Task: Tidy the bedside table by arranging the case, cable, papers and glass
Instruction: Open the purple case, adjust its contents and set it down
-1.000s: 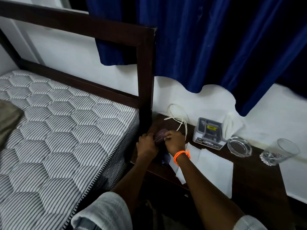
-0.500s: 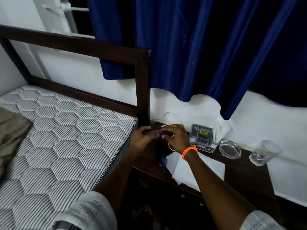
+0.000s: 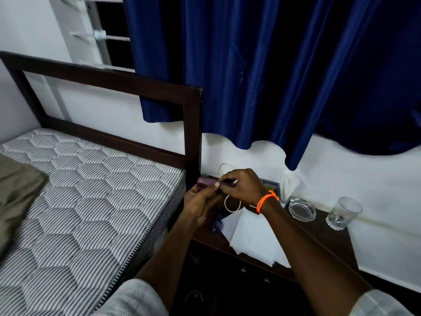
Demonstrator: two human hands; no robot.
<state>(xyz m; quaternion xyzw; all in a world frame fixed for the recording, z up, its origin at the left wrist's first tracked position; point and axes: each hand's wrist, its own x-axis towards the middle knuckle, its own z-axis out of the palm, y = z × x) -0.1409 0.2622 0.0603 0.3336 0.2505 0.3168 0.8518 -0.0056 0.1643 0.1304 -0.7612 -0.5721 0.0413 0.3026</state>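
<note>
Head view: case held above bedside table

Head view: both hands gripped the purple case [image 3: 206, 182], left hand [image 3: 200, 201] closed beneath, right hand [image 3: 245, 188] pinching its end. White cable [image 3: 232, 204] looped below. Papers [image 3: 255, 236] lay on the table [image 3: 323, 238]; glass [image 3: 342, 213] stood at 3 o'clock.

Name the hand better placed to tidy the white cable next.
Right. The right hand is nearest the cable, whose loop hangs just under it; the left hand lies nearer the bed, gripping the case.
</note>
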